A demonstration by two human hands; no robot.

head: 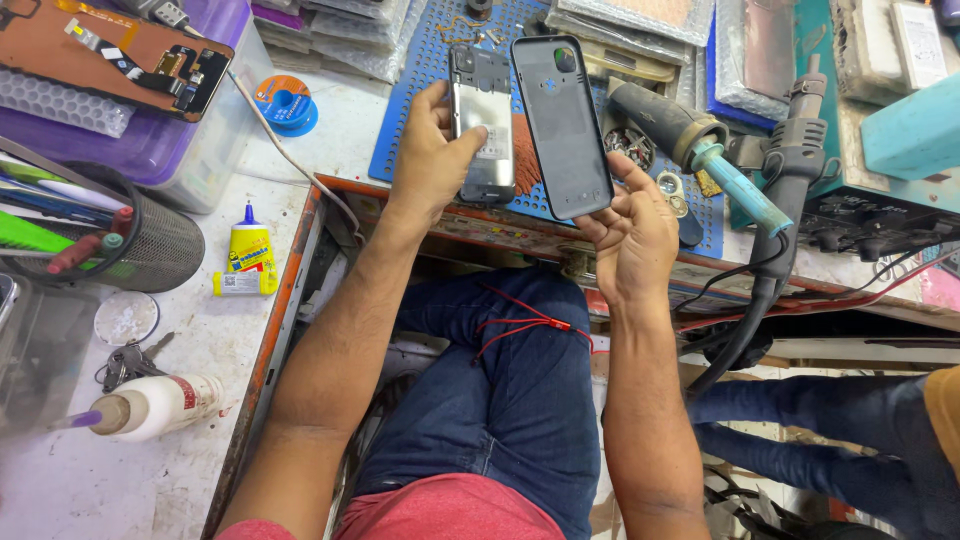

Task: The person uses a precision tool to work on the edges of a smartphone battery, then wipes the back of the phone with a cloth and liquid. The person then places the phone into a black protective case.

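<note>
A: Phone body (482, 125), opened, back removed. Held upright over the blue mat (410, 110), gripped by the left hand (432, 160), thumb laid across its lower face, fingers wrapped behind.

B: And the back cover (562, 125)?

A: Dark, inner side shown. Held just beside the phone body, on its right, not quite touching. Its lower end is pinched by the right hand (632, 235), fingertips closed on the edges.

B: What is noted around the phone body?

A: Beyond the cover, further right, a hot-air tool (690, 135) with a teal tip is laid on the mat; a black handle and hose (785, 180) are seen past that. Left of the phone body, a blue solder spool (285, 103) is set on the white top. Lower left of it, a yellow glue bottle (248, 255), a mesh pen cup (150, 240), keys (125, 365), a white bottle (160, 405). Below the phone body, blue jeans with a red wire (525, 325) across the lap.
</note>
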